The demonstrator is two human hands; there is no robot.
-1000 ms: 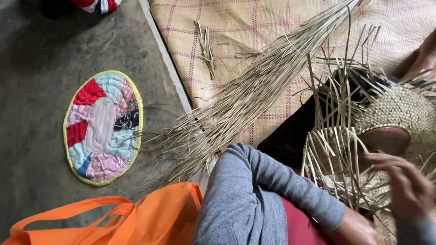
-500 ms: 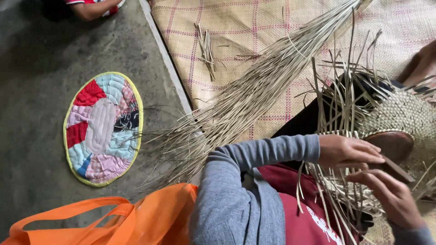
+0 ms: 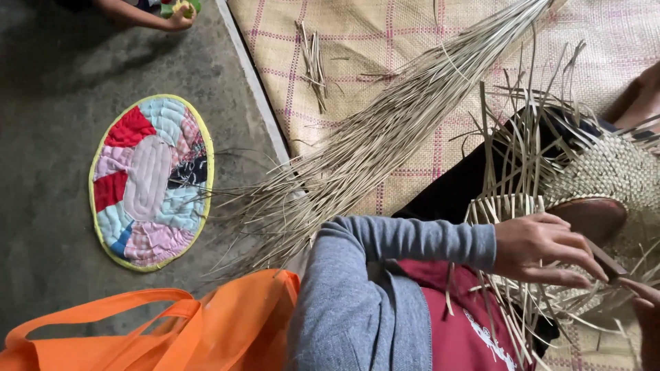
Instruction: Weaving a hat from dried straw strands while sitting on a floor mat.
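Observation:
A half-woven straw piece point(image 3: 612, 172) with many loose strips sticking out lies on my lap at the right, around a brown rounded form point(image 3: 591, 213). My left hand point(image 3: 543, 247), in a grey sleeve, reaches across it. Its fingers are pinched on straw strips point(image 3: 509, 206) and on a thin dark flat piece point(image 3: 608, 260) at the fingertips. Only the edge of my right hand point(image 3: 646, 316) shows at the bottom right corner, touching the same dark piece; its grip is hidden.
A long bundle of straw strips point(image 3: 385, 137) lies diagonally over a checked woven mat point(image 3: 357, 41). A patchwork oval pad point(image 3: 151, 182) sits on the grey floor at the left. An orange bag point(image 3: 172, 330) is at the bottom left. Another person's hand point(image 3: 175, 17) is at the top.
My left hand has risen from my lap and stretched right onto the woven piece. My right hand has slid toward the bottom right corner. Another person's hand came into view at the top.

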